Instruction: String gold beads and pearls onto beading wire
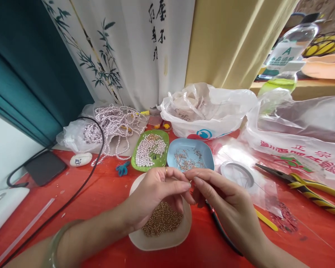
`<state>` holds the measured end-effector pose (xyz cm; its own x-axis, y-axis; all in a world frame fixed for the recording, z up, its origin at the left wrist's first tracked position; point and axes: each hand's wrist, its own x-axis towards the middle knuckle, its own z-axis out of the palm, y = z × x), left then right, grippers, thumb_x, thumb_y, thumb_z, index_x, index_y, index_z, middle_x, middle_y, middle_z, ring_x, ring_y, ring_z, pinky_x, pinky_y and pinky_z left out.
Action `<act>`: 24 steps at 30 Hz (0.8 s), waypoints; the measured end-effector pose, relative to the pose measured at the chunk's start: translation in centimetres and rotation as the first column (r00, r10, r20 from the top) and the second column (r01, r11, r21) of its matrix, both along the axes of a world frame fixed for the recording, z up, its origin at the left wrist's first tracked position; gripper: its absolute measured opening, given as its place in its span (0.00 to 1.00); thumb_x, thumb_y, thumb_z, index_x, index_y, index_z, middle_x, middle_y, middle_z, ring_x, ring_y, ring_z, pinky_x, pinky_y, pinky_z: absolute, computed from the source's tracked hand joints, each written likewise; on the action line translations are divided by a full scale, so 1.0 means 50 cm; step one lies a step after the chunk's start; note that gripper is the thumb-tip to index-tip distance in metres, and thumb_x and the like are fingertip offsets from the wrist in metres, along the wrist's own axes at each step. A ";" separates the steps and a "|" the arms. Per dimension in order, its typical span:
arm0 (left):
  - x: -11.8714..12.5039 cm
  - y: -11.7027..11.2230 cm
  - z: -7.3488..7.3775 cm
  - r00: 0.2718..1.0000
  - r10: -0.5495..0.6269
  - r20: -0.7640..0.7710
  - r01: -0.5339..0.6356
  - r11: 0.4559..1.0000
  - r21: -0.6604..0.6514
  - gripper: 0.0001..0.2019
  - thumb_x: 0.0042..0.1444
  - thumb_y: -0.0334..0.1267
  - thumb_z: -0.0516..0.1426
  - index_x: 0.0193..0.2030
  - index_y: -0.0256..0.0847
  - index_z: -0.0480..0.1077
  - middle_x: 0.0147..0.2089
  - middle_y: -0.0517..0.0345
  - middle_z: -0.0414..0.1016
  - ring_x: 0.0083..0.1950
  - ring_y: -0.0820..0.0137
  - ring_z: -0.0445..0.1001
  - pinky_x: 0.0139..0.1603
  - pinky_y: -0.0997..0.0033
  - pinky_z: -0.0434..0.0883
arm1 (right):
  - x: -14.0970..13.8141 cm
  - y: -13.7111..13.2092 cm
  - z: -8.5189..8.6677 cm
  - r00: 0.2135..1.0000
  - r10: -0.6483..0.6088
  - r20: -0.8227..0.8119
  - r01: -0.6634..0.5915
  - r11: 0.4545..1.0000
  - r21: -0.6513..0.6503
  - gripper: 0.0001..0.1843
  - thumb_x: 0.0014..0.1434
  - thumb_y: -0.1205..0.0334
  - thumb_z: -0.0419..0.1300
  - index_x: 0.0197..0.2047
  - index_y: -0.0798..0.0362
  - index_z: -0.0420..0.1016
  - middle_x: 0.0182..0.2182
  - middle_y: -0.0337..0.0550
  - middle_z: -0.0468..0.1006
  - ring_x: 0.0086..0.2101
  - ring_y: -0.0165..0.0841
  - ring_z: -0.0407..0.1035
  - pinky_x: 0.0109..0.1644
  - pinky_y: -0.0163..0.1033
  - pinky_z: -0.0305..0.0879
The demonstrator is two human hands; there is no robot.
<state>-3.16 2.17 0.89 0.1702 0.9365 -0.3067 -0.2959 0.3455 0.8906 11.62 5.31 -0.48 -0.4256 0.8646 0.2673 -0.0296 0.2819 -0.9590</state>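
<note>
My left hand and my right hand meet above a white dish heaped with small gold beads. Thumb and fingers are pinched together on both hands, and whatever sits between the fingertips is too small to make out. Just beyond them, a blue dish holds little metal pins and bits. Beside it stands a green dish with pale pink pearl beads and a few gold ones. A dark-handled tool lies partly hidden under my right hand.
Strings of pearl beads spill from a plastic bag at the back left. Yellow-black long-nose pliers, a wire roll and a yellow stick lie to the right. A black cable crosses the left side near a phone.
</note>
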 end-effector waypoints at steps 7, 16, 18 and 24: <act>0.001 0.004 -0.004 0.999 -0.017 -0.030 0.016 0.999 -0.038 0.06 0.49 0.35 0.58 0.28 0.33 0.70 0.24 0.58 0.73 0.18 0.82 0.66 0.21 0.84 0.64 | 0.001 0.005 -0.002 0.968 -0.088 0.236 0.029 0.970 0.241 0.09 0.57 0.70 0.50 0.30 0.55 0.70 0.18 0.33 0.72 0.19 0.22 0.66 0.23 0.24 0.63; -0.001 0.007 -0.016 1.000 -0.007 0.010 0.007 0.999 -0.054 0.06 0.49 0.35 0.56 0.26 0.34 0.69 0.18 0.61 0.70 0.17 0.81 0.65 0.20 0.84 0.63 | 0.003 0.008 -0.013 0.939 -0.180 0.294 -0.012 0.835 0.550 0.08 0.57 0.72 0.50 0.33 0.58 0.70 0.23 0.39 0.73 0.23 0.24 0.67 0.27 0.27 0.63; -0.001 0.008 -0.017 1.000 -0.006 0.019 0.007 0.998 -0.062 0.05 0.49 0.34 0.56 0.26 0.34 0.69 0.17 0.62 0.69 0.17 0.81 0.65 0.20 0.83 0.63 | 0.005 0.009 -0.013 0.934 -0.187 0.303 -0.023 0.817 0.576 0.09 0.57 0.72 0.50 0.34 0.59 0.71 0.23 0.40 0.72 0.22 0.24 0.66 0.25 0.29 0.62; -0.003 0.007 -0.014 0.999 -0.022 0.034 0.025 0.995 -0.093 0.05 0.47 0.32 0.55 0.24 0.34 0.69 0.19 0.61 0.70 0.17 0.81 0.63 0.20 0.82 0.62 | 0.007 0.015 -0.015 0.920 -0.207 0.333 -0.036 0.801 0.597 0.10 0.58 0.71 0.49 0.32 0.60 0.72 0.22 0.43 0.71 0.22 0.27 0.65 0.24 0.32 0.62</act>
